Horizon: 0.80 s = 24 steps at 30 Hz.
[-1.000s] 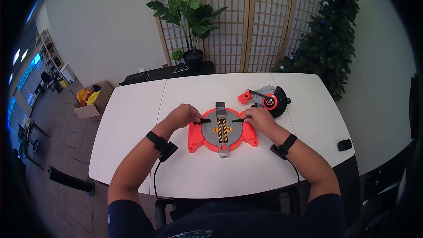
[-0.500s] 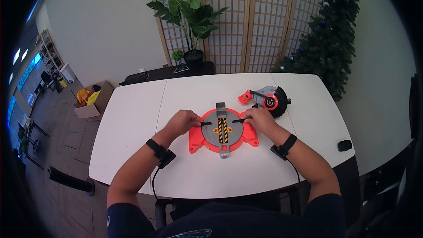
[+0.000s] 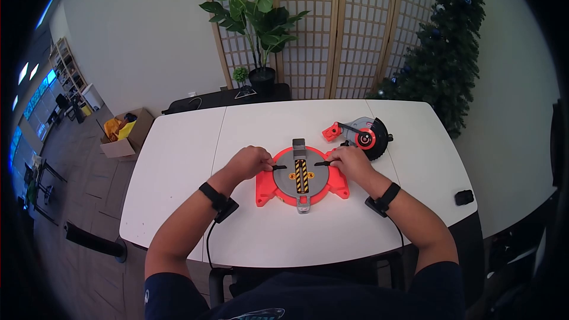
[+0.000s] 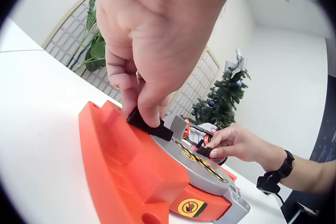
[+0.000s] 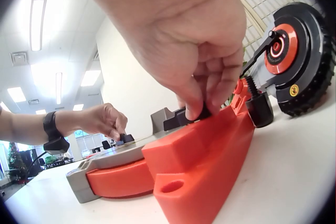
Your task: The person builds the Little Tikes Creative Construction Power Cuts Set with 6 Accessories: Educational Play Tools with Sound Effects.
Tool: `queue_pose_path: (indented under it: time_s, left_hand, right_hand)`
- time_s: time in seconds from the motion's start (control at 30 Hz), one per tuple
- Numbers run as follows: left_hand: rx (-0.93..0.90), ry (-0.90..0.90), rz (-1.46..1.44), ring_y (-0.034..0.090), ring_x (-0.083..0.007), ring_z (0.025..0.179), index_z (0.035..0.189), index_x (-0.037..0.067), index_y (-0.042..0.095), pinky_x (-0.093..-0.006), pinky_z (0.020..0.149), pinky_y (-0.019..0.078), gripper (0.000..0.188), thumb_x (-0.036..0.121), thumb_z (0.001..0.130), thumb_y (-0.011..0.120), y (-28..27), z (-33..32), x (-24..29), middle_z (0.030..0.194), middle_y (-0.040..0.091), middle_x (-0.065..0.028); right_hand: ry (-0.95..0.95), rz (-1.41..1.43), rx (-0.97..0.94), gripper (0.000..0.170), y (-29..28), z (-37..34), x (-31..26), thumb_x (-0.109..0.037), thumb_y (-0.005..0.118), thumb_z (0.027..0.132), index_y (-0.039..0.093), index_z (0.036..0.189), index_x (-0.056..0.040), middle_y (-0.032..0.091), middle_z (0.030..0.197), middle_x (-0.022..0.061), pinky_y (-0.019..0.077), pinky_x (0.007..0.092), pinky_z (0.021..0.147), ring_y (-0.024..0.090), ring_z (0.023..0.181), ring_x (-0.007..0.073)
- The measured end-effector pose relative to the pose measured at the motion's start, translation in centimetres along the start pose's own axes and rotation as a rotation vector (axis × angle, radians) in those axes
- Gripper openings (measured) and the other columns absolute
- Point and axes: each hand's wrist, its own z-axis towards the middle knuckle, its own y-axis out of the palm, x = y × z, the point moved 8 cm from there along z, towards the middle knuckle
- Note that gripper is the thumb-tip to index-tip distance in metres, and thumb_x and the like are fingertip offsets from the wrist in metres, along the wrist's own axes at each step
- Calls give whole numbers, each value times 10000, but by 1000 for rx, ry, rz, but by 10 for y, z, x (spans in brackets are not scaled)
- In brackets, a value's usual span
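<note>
A toy miter saw base (image 3: 272, 192), orange with a grey round turntable (image 3: 284, 181) and a yellow-black striped strip, lies on the white table. My left hand (image 3: 248, 162) pinches a black clip (image 4: 149, 124) between thumb and fingers at the left edge of the turntable. On the opposite edge, my right hand (image 3: 351, 163) pinches a matching black clip (image 5: 178, 120). Both clips point inward over the grey disc. Behind my right hand lies the toy saw head (image 3: 363, 135), with its black toothed blade and orange hub, apart from the base.
A black knob with a threaded stem (image 5: 258, 106) stands beside the saw head. A small black object (image 3: 464, 197) sits near the right edge of the white table (image 3: 178, 201). Cables trail from both wrist cameras. A cardboard box (image 3: 133, 136) stands on the floor at the left.
My left hand has dropped slightly toward me, still pinching its clip. The right hand keeps its hold. The whole head view has shifted a little.
</note>
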Motion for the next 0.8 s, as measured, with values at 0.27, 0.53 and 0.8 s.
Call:
queue_pose_path:
  time_s: [0.27, 0.53, 0.8]
  left_hand:
    - [-6, -32, -17, 707, -250, 879, 972, 49, 753, -341, 797, 564, 147, 100, 835, 755, 2, 1, -6, 954, 728, -98]
    - [0, -5, 35, 708, -245, 852, 974, 68, 761, -344, 788, 563, 151, 118, 832, 761, 1, 2, -2, 936, 729, -89]
    - [10, -28, 44, 708, -244, 858, 970, 80, 767, -350, 784, 561, 153, 133, 826, 769, 2, 1, -5, 924, 735, -84]
  right_hand:
    - [-21, -10, 18, 140, 0, -1, -2, -120, 713, 816, 771, 940, -93, 717, 923, 107, 532, 409, 756, 673, 843, 306]
    - [-35, -8, 26, 128, 0, -1, -2, -120, 709, 817, 768, 928, -93, 709, 910, 103, 525, 414, 748, 671, 849, 309]
    - [-31, -8, 22, 135, 3, 0, 0, -97, 715, 799, 759, 926, -84, 704, 891, 92, 526, 393, 741, 670, 847, 295]
